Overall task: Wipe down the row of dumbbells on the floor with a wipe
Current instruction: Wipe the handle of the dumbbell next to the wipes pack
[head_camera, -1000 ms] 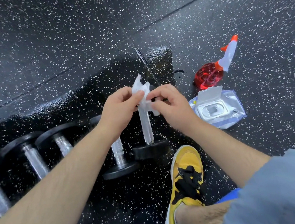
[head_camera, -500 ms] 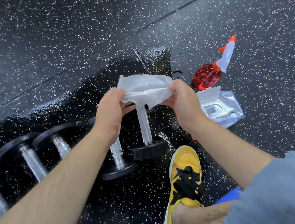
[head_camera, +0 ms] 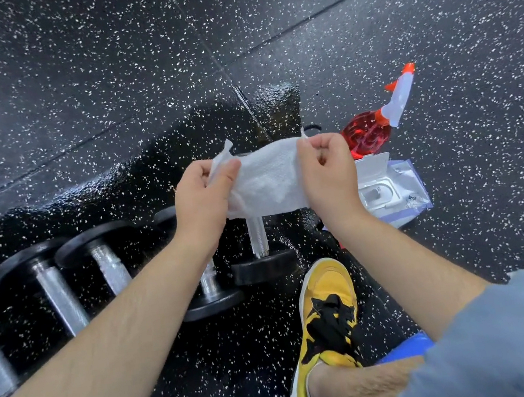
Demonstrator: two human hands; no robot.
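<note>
Up over the dumbbells [head_camera: 114, 273], both hands [head_camera: 202, 200] [head_camera: 328, 175] pinch opposite edges of the wipe [head_camera: 268, 180]

One wide-angle camera rides on the person's head, facing forward and steeply down onto the speckled floor [head_camera: 68, 74]. It sits close: both forearms enter from the bottom edge, and the left hand [head_camera: 202, 203] and right hand [head_camera: 327, 172] hold the wipe [head_camera: 268, 180] near the frame's middle. The row of dumbbells [head_camera: 55, 294] runs off the left edge, a yellow shoe [head_camera: 328, 306] lies low in the frame
</note>
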